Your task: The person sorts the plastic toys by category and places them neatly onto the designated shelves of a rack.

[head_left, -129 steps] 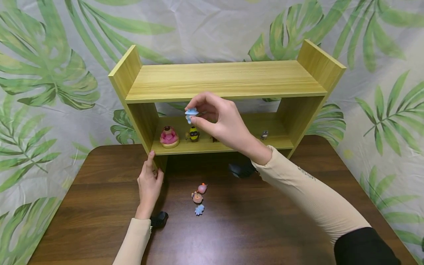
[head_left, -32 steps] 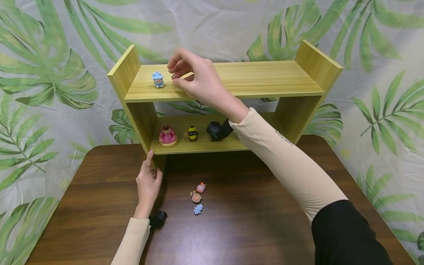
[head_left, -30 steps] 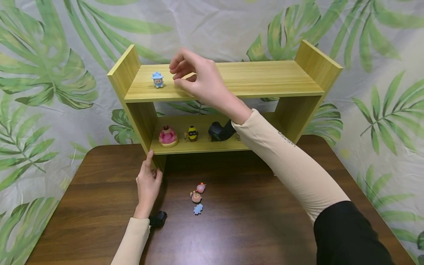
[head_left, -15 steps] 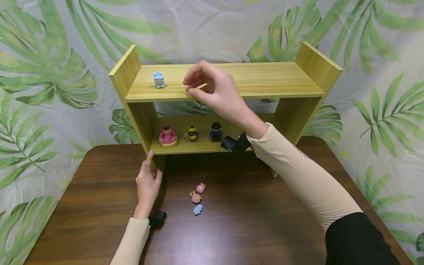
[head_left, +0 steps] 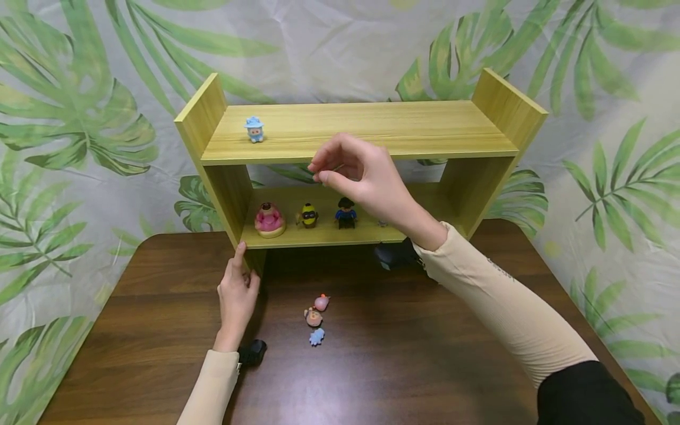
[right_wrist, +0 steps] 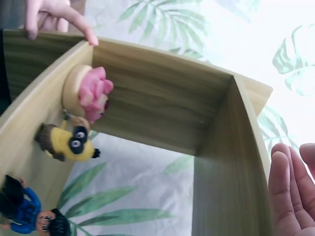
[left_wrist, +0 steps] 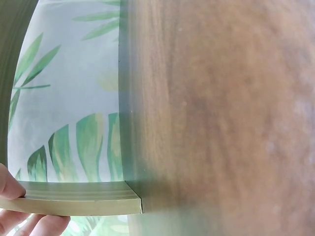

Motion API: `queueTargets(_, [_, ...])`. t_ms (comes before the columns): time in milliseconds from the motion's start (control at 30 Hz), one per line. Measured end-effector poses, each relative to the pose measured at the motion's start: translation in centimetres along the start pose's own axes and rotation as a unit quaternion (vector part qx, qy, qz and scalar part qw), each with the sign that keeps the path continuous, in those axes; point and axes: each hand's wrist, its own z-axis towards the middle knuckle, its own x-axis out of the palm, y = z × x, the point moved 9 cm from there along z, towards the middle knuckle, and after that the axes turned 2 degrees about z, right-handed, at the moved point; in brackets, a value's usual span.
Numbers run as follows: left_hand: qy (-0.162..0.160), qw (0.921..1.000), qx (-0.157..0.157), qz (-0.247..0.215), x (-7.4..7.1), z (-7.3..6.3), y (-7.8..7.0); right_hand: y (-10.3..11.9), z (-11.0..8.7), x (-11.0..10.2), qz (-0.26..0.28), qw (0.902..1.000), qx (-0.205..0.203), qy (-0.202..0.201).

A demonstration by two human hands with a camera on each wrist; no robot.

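My right hand (head_left: 363, 174) hovers in front of the wooden shelf (head_left: 340, 154), level with the upper board's front edge. Its fingers are loosely bent, with a gap to the thumb and nothing between them. On the top board, near the left end, stands a small figurine in a light blue hat (head_left: 255, 130). My left hand (head_left: 239, 292) grips the lower left side panel; in the left wrist view its fingers (left_wrist: 51, 225) lie on one side of the panel and the thumb on the other.
The lower board bears a pink bear figurine (head_left: 270, 220), a yellow minion figurine (head_left: 309, 216) and a dark-haired toy figure (head_left: 346, 213). A small grey figurine (head_left: 382, 223) is partly hidden by my right hand. A pink figure (head_left: 321, 303), a brownish figure (head_left: 313, 318) and a blue one (head_left: 317, 337) lie on the table (head_left: 425, 354).
My right hand has set the blue-hatted figurine on the top board and let it go, then moved right and down. My left hand has stayed on the side panel.
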Motion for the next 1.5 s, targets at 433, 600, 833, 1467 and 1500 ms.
queueTargets(433, [0.000,1.0000,0.001,0.001,0.0,0.0,0.0,-2.5,-3.4,1.0,-0.015,0.9996,0.007,0.025])
queueTargets(600, [-0.001,1.0000,0.002,0.002,0.0,-0.1,0.1,-4.0,-4.8,1.5,-0.015,0.9989,0.031,0.031])
queueTargets(833, [0.002,1.0000,0.001,0.003,0.0,-0.1,-0.1,-6.1,-6.5,2.1,-0.024,0.9971,0.060,0.039])
queueTargets(1467, [0.002,1.0000,0.000,0.002,-0.1,0.1,-0.3,-11.2,-11.3,5.4,-0.007,0.9868,0.146,0.070])
queueTargets(1500, [0.002,1.0000,0.001,0.002,-0.1,0.1,-0.3,-11.5,-11.6,5.6,-0.007,0.9863,0.149,0.072])
